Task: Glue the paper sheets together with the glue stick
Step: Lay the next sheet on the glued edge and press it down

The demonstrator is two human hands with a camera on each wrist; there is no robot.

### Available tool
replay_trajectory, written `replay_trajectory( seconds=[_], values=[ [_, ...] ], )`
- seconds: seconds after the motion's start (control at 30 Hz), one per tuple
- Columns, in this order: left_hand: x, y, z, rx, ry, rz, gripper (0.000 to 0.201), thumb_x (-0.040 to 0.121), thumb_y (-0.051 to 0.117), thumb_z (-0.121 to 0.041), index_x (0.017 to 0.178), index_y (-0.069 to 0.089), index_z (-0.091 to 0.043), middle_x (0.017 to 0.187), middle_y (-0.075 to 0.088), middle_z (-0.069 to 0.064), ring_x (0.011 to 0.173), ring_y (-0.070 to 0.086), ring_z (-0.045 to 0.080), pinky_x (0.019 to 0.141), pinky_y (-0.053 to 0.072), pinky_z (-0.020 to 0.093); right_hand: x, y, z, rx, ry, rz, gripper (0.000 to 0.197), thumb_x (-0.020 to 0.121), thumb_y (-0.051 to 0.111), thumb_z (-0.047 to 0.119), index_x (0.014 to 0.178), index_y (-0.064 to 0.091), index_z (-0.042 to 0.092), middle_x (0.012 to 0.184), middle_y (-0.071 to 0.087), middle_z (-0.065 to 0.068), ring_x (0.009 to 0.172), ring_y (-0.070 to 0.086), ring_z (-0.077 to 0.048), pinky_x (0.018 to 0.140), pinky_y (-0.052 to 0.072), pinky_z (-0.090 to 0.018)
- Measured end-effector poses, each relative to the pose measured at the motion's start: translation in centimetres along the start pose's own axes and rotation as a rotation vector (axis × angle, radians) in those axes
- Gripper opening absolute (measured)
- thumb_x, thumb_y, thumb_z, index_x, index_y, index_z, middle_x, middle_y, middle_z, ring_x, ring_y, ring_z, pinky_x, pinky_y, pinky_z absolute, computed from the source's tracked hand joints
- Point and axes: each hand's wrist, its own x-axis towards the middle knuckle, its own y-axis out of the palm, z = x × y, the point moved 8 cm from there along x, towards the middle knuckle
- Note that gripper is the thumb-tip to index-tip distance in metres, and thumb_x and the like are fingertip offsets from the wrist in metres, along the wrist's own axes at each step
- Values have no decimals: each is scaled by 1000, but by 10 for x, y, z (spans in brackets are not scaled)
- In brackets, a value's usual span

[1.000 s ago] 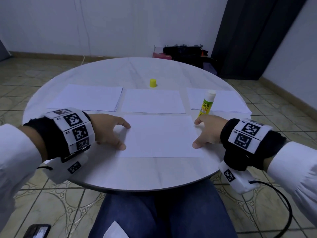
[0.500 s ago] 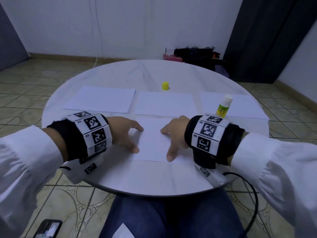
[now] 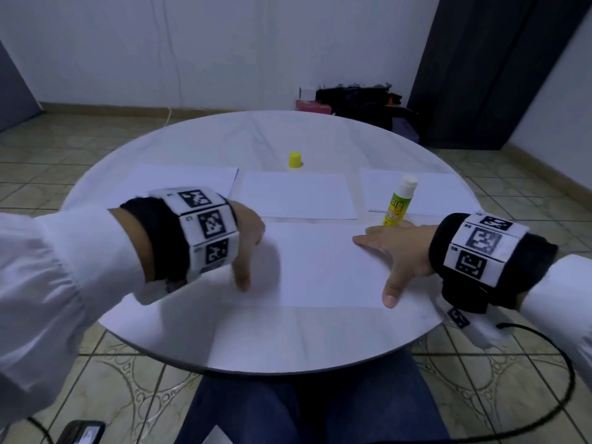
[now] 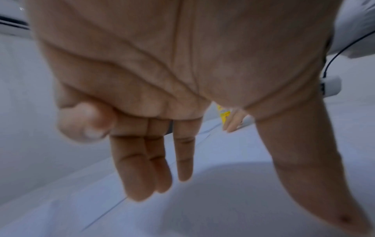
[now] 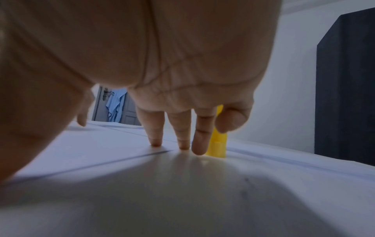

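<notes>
Since half a second ago the right hand [image 3: 395, 251] has swept from the middle of the near sheet [image 3: 323, 267] back to its right edge, right of centre in the head view. Its fingers [image 5: 156, 128] are straight and spread, tips pressed on the paper, holding nothing. The left hand [image 3: 246, 238] has lifted off the sheet's left edge and hangs above it at centre left; its fingers [image 4: 138, 163] point down, loose and straight, holding nothing.

The glue stick [image 3: 398, 203] stands upright and uncapped just behind the right hand, touching or nearly touching the fingers. Its yellow cap [image 3: 295, 160] stands apart at upper centre of the bench [image 3: 198, 341]. Three more sheets lie in a row across the middle: left [image 3: 179, 184], centre [image 3: 298, 193], right [image 3: 445, 190].

Judgement: the sweep reads as a smoothing pass over a joined pair, so this bond is probably finished. Whether the near sheet is one layer or two cannot be told. Next step is likely to take another sheet from the row and glue it.
</notes>
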Motion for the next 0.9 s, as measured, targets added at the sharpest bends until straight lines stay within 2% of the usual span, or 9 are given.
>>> replay_trajectory(
  seconds=[0.03, 0.07, 0.13, 0.23, 0.33, 0.43, 0.5, 0.63, 0.9],
  values=[
    [4, -8, -13, 17, 33, -37, 72, 69, 78, -54, 123, 56, -13, 105, 57, -2, 93, 55, 17, 57, 40, 13, 0, 0, 0, -5, 2, 8, 116, 65, 81, 48, 151, 6, 29, 155, 16, 3, 141, 14, -29, 115, 17, -44],
    [8, -17, -29, 9, 72, -84, 79, 66, 77, -59, 127, 56, -14, 115, 59, -1, 100, 58, 18, 68, 43, 13, -1, -1, 1, -13, 6, 13, 116, 66, 80, 48, 151, 4, 29, 156, 13, 3, 142, 12, -29, 115, 17, -44],
    [12, -31, -66, -41, 166, -183, 90, 64, 73, -68, 135, 50, -18, 132, 55, 1, 117, 55, 21, 91, 43, 23, 0, -2, 2, -36, 9, 8, 116, 66, 79, 49, 152, 5, 27, 157, 10, 2, 143, 13, -29, 113, 19, -40],
    [17, -47, -125, -126, 303, -297, 93, 69, 69, -68, 142, 39, -18, 139, 48, 3, 127, 46, 21, 89, 34, 24, 1, -2, 4, -80, -4, -40, 104, 65, 79, 53, 148, 24, 19, 150, 29, -1, 135, 28, -27, 103, 30, -31],
    [25, -52, -144, -98, 294, -315, 104, 70, 67, -70, 147, 29, -12, 147, 39, 10, 135, 36, 24, 107, 29, 29, -2, -3, 5, -110, -17, -97, 87, 70, 73, 54, 141, 37, 19, 143, 36, 2, 129, 33, -21, 87, 26, -23],
    [34, -38, -132, -35, 247, -200, 111, 74, 63, -69, 153, 9, -11, 156, 21, 9, 143, 24, 24, 113, 21, 34, -4, -1, 2, -105, -20, -51, 105, 71, 72, 55, 152, 16, 19, 158, 11, -1, 141, 15, -27, 107, 22, -31],
    [39, -24, -115, 5, 201, -137, 121, 72, 60, -75, 152, -1, -9, 160, 7, 8, 146, 14, 24, 118, 15, 40, -5, 0, 1, -109, -11, -21, 113, 71, 73, 54, 153, 1, 24, 159, 3, 1, 144, 8, -29, 112, 18, -37],
    [39, -3, -73, 39, 163, -58, 130, 65, 60, -79, 153, -5, -9, 161, -5, 5, 148, 4, 20, 120, 9, 42, -2, 1, 0, -63, -21, -7, 115, 69, 75, 54, 152, -1, 28, 159, 2, 4, 143, 7, -31, 113, 17, -40],
    [20, 39, 24, 98, 16, 68, 144, 50, 62, -87, 152, -10, -15, 161, -7, -4, 147, 15, 19, 119, 15, 40, -5, 0, 2, -74, -16, 18, 113, 72, 74, 51, 152, -1, 27, 158, 4, 2, 143, 9, -31, 112, 18, -39]
  ],
)
